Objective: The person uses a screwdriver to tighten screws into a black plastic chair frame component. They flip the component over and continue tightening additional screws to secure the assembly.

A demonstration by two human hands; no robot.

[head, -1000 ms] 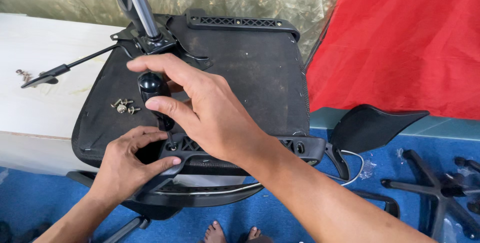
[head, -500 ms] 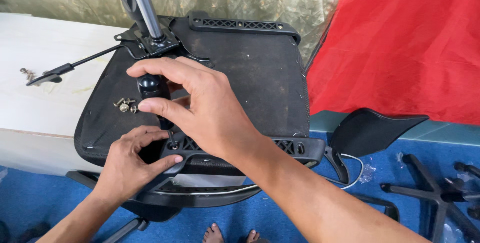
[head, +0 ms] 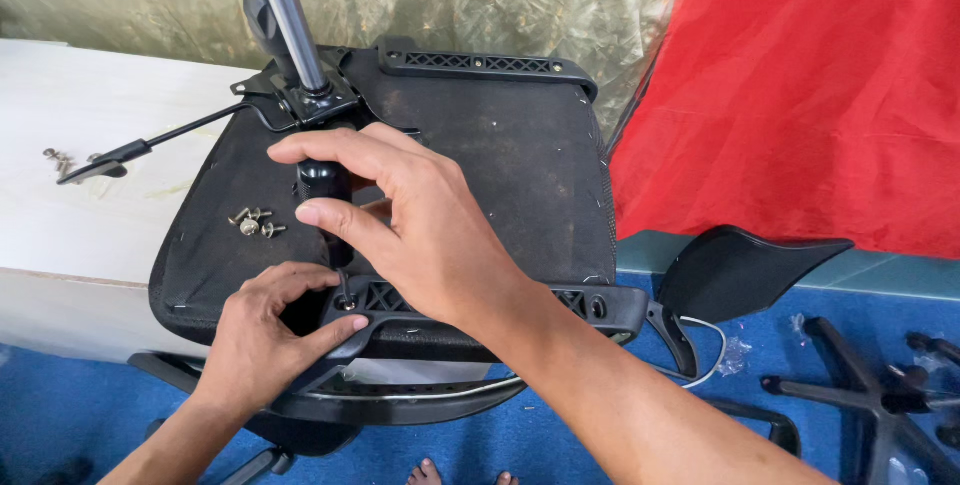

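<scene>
An upturned black office-chair seat point(head: 500, 165) lies on a white table point(head: 90, 205), its metal gas-lift rod point(head: 292, 20) sticking up at the far side. My right hand point(head: 420, 235) grips the black handle of a screwdriver point(head: 325, 185) that stands upright over a hole in the black plastic bracket point(head: 480, 310) at the seat's near edge. My left hand point(head: 265, 330) pinches the bracket beside the tool's tip, thumb under the rim. The screw under the tip is hidden.
Several loose screws point(head: 255, 223) lie on the seat left of the tool, more point(head: 58, 158) on the table by a black lever point(head: 130, 150). A red cloth point(head: 800, 95) hangs at right. A black armrest pad point(head: 740, 265) and chair base point(head: 870, 395) lie on the blue floor.
My right hand's fingers have shifted round the screwdriver handle, which stays over the same hole. The left hand keeps its hold on the bracket.
</scene>
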